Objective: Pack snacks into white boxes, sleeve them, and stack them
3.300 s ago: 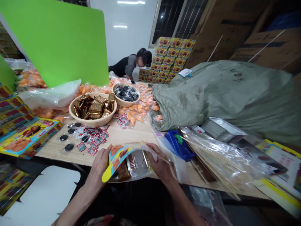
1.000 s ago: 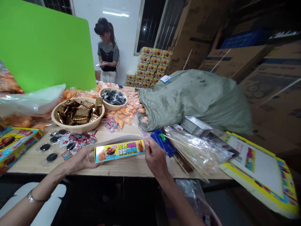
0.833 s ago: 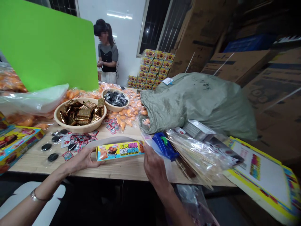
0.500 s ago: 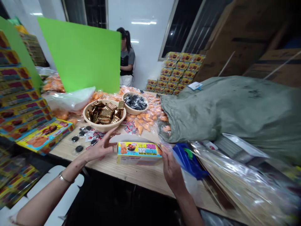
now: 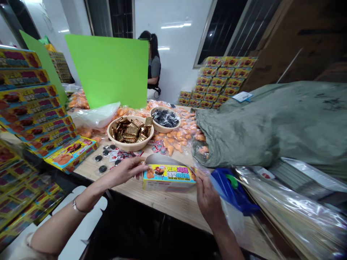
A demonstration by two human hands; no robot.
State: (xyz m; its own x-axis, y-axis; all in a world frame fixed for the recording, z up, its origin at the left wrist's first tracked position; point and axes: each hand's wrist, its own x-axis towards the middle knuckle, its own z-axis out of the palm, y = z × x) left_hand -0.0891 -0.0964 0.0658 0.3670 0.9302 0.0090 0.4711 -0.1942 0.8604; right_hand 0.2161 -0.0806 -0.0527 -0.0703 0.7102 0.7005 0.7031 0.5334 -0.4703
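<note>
A yellow printed box (image 5: 168, 177) with its flap up stands on the wooden table (image 5: 168, 200) in front of me. My left hand (image 5: 127, 171) grips its left end, fingers curled against the side. My right hand (image 5: 208, 195) holds the right end, fingers closed on the edge. Just beyond the box lie small red sachets (image 5: 123, 154) and black discs in clear wrap (image 5: 102, 163).
A beige bowl of gold packets (image 5: 130, 132) and a bowl of black packets (image 5: 165, 119) sit behind, among orange snack packs (image 5: 176, 139). A blue tool (image 5: 230, 187), clear bags of skewers (image 5: 287, 213) and a grey-green sack (image 5: 271, 122) fill the right. Stacked yellow boxes (image 5: 32, 112) stand left. A person (image 5: 154, 68) stands behind a green board (image 5: 108, 70).
The folded card has become a closed-sided box held at both ends. My view has swung left, bringing the stacked boxes into sight. The person behind has stood up.
</note>
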